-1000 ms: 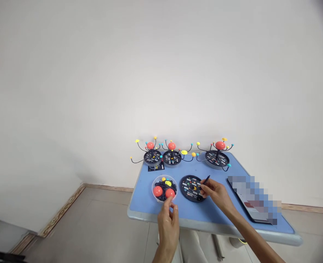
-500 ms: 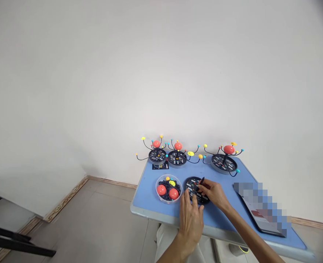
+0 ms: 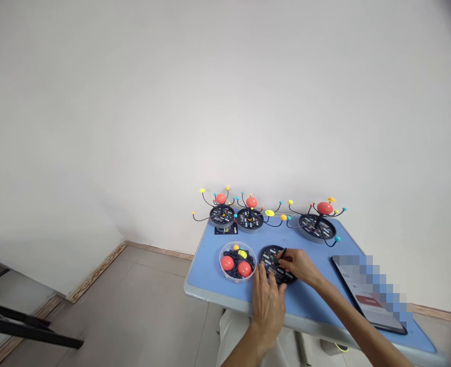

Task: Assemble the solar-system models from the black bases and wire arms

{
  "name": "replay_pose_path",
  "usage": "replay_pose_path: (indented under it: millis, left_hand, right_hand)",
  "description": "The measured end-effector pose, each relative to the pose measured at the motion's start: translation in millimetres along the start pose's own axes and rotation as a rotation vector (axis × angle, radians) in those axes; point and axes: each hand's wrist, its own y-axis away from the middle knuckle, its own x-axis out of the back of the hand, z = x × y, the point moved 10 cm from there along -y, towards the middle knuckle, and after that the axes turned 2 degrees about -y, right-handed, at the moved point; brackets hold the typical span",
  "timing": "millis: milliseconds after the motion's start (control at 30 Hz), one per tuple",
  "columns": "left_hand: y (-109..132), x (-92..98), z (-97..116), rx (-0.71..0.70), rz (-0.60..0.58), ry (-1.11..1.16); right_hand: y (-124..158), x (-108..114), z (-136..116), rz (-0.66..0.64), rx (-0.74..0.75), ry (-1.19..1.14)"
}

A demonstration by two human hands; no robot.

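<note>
Black disc [image 3: 273,260]: lies under slightly spread fingers of left hand [image 3: 268,302] and black rod [image 3: 284,253] pinched in right hand [image 3: 301,265].

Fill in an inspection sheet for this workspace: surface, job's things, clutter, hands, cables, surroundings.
Surface: blue table with a pale rim; no spill seen.
Job's things: black disc lying flat; black rod tilted over it, lower end hidden; clear bowl beside it, holding two red balls, smaller coloured pieces and dark parts.
Clutter: three ball-and-arm models along the back; card by the leftmost one; tablet at right, partly pixelated.
Hands: left hand spread, fingers at the disc's near edge; right hand pinches the rod.
Cables: nothing seen.
Surroundings: plain wall behind; tiled floor; black frame at far left.
</note>
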Motion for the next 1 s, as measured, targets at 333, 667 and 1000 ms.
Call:
replay_pose_path:
  millis: [333,667,1000]
  left_hand:
    - [0.3,2.5,0.9,-0.008,0.002,0.041]
    - [-0.7,6.6,0.6,0.008,-0.016,0.061]
    - [-0.8,12.7,4.5,-0.029,-0.054,0.067]
  right_hand:
    - [-6.9,-3.8,13.2,-0.035,-0.091,0.027]
    - [-2.0,-3.2,3.7,0.013,0.01,0.275]
    - [2.5,-11.7,21.4,0.079,-0.031,0.452]
